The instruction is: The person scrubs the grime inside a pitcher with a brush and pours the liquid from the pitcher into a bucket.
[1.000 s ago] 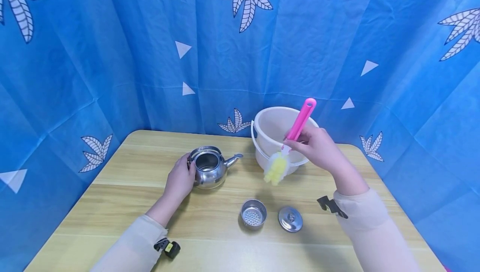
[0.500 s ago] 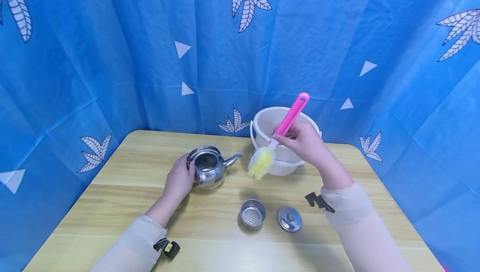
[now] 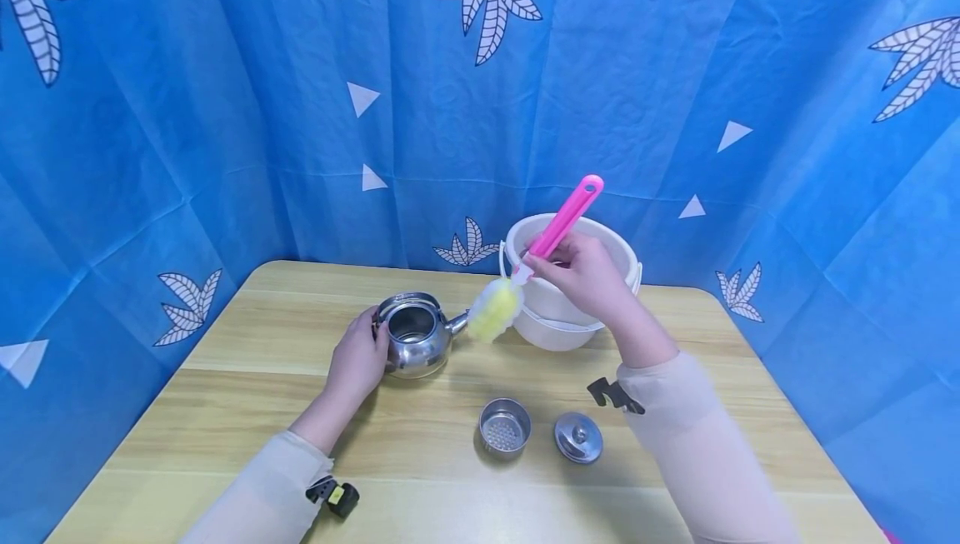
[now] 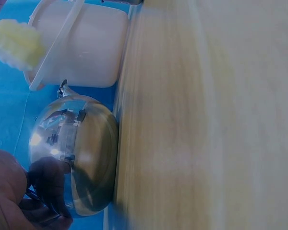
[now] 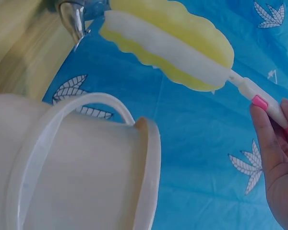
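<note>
A shiny metal teapot (image 3: 422, 352) stands on the table at left centre, its top uncovered and its spout pointing right. My left hand (image 3: 360, 352) grips it at its left side, with the thumb near the rim. My right hand (image 3: 588, 277) holds a sponge bottle brush by its pink handle (image 3: 567, 215), sponge end down and to the left. The yellow and white sponge head (image 3: 496, 311) overlaps the spout tip in the head view. In the right wrist view, fingers and thumb pinch the brush's neck (image 5: 261, 100).
Behind the right hand stands a white bucket (image 3: 558, 336) with its handle hanging down. Nearer the front are a small metal strainer cup (image 3: 505, 429) and a round metal lid (image 3: 578, 437) on the wooden table (image 3: 225, 427). A blue curtain (image 3: 315, 111) surrounds the table.
My right hand has moved left with the bottle brush, from in front of the bucket toward the teapot's spout. The left hand and teapot have stayed in place.
</note>
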### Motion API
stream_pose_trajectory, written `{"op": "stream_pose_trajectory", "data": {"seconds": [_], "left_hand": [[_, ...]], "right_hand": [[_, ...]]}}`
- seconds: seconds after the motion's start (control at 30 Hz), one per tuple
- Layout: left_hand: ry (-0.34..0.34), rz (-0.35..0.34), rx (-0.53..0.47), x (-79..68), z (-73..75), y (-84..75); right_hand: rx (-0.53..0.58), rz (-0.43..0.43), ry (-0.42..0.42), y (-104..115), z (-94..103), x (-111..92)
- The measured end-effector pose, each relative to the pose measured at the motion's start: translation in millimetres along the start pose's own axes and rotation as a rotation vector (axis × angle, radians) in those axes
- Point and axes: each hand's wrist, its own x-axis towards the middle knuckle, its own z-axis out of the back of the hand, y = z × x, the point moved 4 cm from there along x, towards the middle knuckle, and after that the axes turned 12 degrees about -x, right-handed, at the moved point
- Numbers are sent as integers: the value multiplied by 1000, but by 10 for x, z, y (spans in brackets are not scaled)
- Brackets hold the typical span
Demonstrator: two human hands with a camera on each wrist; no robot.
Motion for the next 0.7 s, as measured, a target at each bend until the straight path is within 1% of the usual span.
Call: {"op": "stream_pose_trajectory", "data": {"seconds": [0.3, 0.57, 0.7], "left_hand": [[-3, -10, -1, 12, -5, 11], [-2, -4, 5, 4, 6, -8], [7, 7, 7, 1, 0, -2]], "right_hand": [[58, 12, -54, 50, -163, 93], [144, -31, -22, 110, -360, 169], [158, -47, -18, 126, -440, 193]]}}
